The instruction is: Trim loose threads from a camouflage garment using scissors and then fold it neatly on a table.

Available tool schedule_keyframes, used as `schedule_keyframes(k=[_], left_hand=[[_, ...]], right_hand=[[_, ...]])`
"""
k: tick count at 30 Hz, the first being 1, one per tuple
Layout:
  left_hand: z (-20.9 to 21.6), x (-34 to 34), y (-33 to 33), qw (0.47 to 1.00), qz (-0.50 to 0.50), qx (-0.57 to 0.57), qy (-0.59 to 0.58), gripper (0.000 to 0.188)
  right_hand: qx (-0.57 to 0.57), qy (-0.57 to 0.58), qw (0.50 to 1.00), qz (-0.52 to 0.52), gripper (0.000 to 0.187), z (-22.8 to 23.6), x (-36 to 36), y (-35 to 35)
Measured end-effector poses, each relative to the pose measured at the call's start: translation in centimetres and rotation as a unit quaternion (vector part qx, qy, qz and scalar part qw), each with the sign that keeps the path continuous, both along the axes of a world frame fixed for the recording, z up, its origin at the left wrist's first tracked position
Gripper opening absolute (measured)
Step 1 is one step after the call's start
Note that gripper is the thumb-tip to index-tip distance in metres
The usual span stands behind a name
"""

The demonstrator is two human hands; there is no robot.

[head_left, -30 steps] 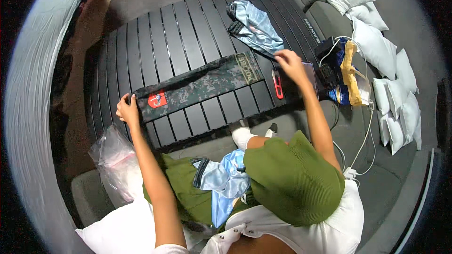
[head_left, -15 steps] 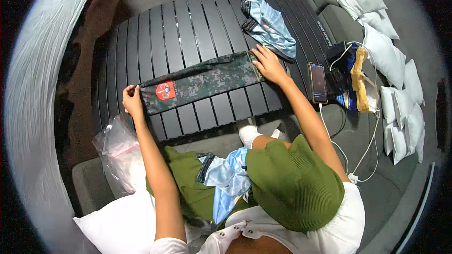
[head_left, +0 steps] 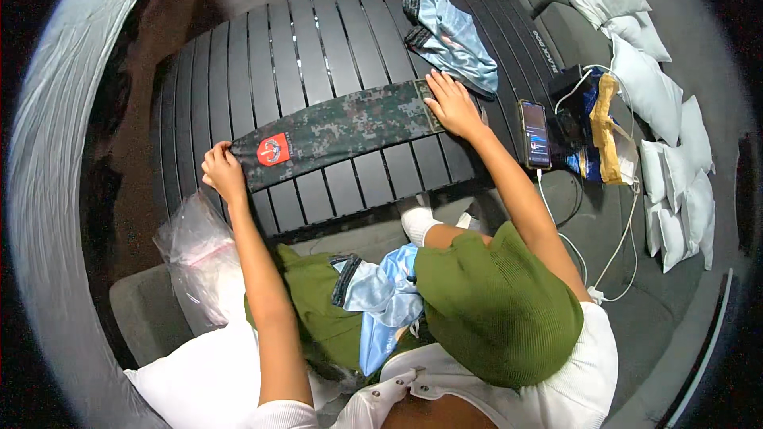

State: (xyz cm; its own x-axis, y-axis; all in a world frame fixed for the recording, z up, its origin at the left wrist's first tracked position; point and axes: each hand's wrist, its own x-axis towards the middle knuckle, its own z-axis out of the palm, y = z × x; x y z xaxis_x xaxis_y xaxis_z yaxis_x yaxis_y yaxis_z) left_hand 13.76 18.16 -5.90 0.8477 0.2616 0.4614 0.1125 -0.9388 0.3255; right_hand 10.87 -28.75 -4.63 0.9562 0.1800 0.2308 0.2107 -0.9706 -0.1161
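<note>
A long camouflage fabric sleeve (head_left: 342,129) with a red patch (head_left: 273,149) lies stretched across the black slatted table (head_left: 262,71). At its left end the fingers of my left hand (head_left: 223,173) are bent round the edge, closed on the cloth. My right hand (head_left: 458,109) rests flat over the hemmed right end, fingers stretched out. Just beyond that hand lies a crumpled light-blue satiny cloth piece (head_left: 457,40) with dark elastic edges. Another light-blue cloth piece (head_left: 381,290) lies on my lap, over green fabric.
Right of the table are a phone (head_left: 536,135) on a white cable and a blue-and-yellow bag (head_left: 606,127). White cushions (head_left: 648,95) line the grey sofa at right. A clear plastic bag (head_left: 199,250) and a white pillow (head_left: 203,381) sit at my left.
The sleeve now lies flatter, and the dark fold along its upper left edge has spread out. My left hand's fingers have shifted over the end. My right hand has stayed nearly in place.
</note>
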Motion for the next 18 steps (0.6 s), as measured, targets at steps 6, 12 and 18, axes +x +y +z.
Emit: schedule_keyframes(k=[6, 12, 18], left_hand=[[0.3, -0.3, 0.6, 0.997, -0.022, 0.073, -0.008, 0.014], [1.7, -0.4, -1.3, 0.993, -0.002, 0.122, 0.006, 0.017], [1.7, -0.6, -5.4, 0.989, -0.089, 0.118, -0.012, 0.027]], right_hand=[[0.005, -0.013, 0.999, 0.034, 0.050, 0.0, 0.2, 0.0], [0.133, -0.101, 0.985, 0.041, 0.038, 1.7, -2.1, 0.3], [0.201, -0.213, 0.952, -0.086, 0.023, 3.5, -6.4, -3.5]])
